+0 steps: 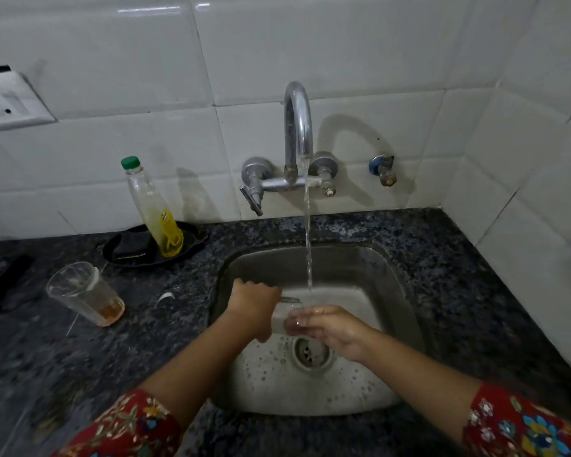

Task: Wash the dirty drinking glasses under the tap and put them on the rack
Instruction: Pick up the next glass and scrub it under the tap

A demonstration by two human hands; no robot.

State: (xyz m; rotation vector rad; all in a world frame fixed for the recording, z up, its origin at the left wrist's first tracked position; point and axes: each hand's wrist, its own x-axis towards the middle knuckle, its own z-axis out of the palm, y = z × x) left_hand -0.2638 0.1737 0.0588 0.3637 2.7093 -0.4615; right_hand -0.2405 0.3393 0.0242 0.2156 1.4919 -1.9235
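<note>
Water runs from the chrome tap (298,127) into the steel sink (393,291). Under the stream, over the basin, my right hand (333,331) curls round a clear drinking glass (295,316), which is hard to make out in the water. My left hand (254,305) is at the glass's left end with its fingers curled on the rim. A second, dirty glass (84,293) with brownish residue in its bottom stands on the dark granite counter (139,341), left of the sink. No rack is in view.
Behind the dirty glass, a black tray (192,240) holds a dark sponge and a green-capped bottle (152,209) of yellow liquid. A wall socket (10,103) is at far left and a small valve (383,169) sits right of the tap. White tiled walls close the back and right.
</note>
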